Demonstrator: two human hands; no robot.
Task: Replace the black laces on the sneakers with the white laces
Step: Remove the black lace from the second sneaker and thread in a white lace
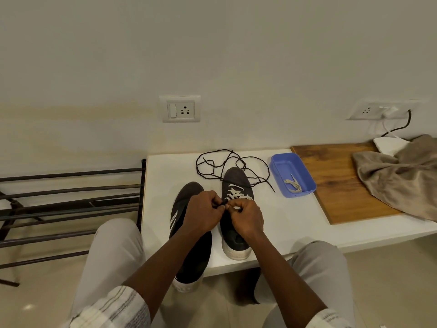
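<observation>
Left hand (201,211) pinching the right sneaker (234,176), right hand (246,215) pinching the white lace (236,192) — I'd thread it flat, snug.

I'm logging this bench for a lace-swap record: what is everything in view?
sneakers: two, dark with white soles, on the white table; left sneaker overhangs the near edge, right sneaker carries white lacing
black lace: one, loose beyond the toes
tray: one, blue, right of the sneakers
white lace: one, bundled inside the tray
board: one, wood-brown, right of the tray
cloth: one, beige, draped over the board's right part
wall sockets: two, white, on the wall
rack: one, dark metal, left of the table
hands: two, over the sneakers; left hand pinches a dark lace end, right hand pinches the white lacing
</observation>
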